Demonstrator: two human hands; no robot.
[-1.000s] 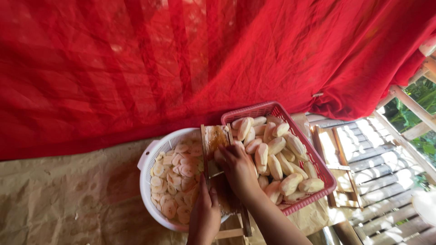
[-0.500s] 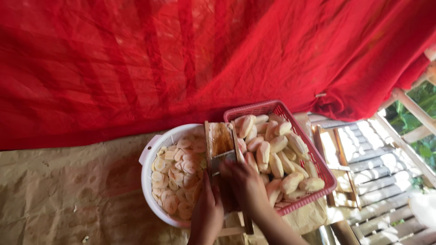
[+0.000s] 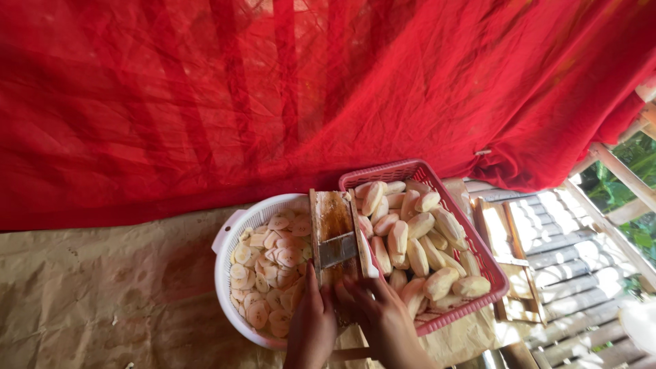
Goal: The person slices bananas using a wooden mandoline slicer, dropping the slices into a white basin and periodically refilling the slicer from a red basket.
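A wooden slicer board (image 3: 334, 232) with a metal blade lies across a white colander (image 3: 228, 263) full of pale banana slices (image 3: 273, 263). My left hand (image 3: 311, 328) grips the board's near left edge. My right hand (image 3: 383, 318) rests on the board's lower part, below the blade, with fingers curled; what it presses is hidden beneath them. A red plastic basket (image 3: 478, 236) heaped with peeled bananas (image 3: 420, 242) stands to the right, touching the board.
Brown paper (image 3: 102, 301) covers the surface under the colander. A red cloth (image 3: 307, 89) hangs across the back. Wooden slats and a small wooden frame (image 3: 509, 253) lie at the right, with a railing and greenery beyond.
My right hand has slid down the board from above the blade to below it, towards me. The view has tilted slightly downward. My left hand has kept its grip.
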